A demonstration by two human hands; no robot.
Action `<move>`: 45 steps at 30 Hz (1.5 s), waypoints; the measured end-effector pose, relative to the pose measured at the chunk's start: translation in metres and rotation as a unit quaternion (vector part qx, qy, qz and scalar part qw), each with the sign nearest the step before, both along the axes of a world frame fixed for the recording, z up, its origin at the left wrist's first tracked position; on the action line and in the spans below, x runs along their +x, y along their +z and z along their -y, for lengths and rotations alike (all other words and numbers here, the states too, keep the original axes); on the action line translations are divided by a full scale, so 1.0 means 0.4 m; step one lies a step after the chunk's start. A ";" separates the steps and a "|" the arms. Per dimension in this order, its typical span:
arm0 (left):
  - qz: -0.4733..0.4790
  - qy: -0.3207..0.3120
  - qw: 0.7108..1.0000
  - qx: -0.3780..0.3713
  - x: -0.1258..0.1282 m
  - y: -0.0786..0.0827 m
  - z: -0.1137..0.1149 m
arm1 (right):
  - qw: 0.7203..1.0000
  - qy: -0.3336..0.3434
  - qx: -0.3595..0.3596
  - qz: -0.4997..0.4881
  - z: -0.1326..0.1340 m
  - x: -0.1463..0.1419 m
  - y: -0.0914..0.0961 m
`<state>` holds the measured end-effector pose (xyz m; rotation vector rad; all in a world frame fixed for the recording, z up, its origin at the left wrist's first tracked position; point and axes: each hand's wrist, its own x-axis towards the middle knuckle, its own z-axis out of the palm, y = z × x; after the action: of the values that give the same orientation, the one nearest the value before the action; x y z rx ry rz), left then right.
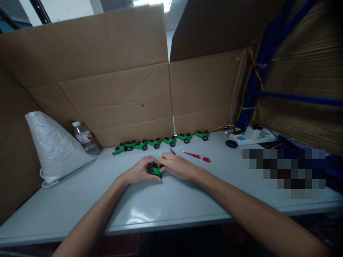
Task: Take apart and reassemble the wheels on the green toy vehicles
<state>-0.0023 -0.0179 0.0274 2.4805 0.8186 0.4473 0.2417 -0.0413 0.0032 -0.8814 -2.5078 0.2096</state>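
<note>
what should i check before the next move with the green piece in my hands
1. Left hand wrapped around the green piece: ok.
2. Right hand fingers on the green piece too: ok.
3. Parts of the green piece fully seated: cannot tell, the fingers cover much of it.
4. Red screwdriver in sight, lying on the table just beyond the right hand: ok.
5. Row of green pieces along the back, apart from the hands: ok.
6. Bottle capped: ok.
</note>
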 end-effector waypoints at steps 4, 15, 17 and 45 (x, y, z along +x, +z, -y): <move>-0.004 -0.003 1.000 -0.002 0.001 0.004 0.002 | 1.000 -0.006 -0.003 0.005 -0.004 0.000 -0.003; -0.001 0.012 1.000 0.008 -0.004 -0.008 -0.002 | 0.995 -0.061 0.030 -0.079 -0.003 0.018 0.033; -0.006 0.010 1.000 0.005 -0.003 -0.001 0.002 | 0.990 -0.115 0.061 -0.058 -0.023 0.032 0.022; 0.009 0.008 1.000 0.004 0.010 0.006 0.017 | 0.982 -0.185 0.016 -0.037 -0.095 0.068 -0.068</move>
<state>0.0015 -0.0248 0.0300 2.4750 0.8322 0.4788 0.2688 -0.0033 -0.0241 -1.2796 -2.2221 0.0762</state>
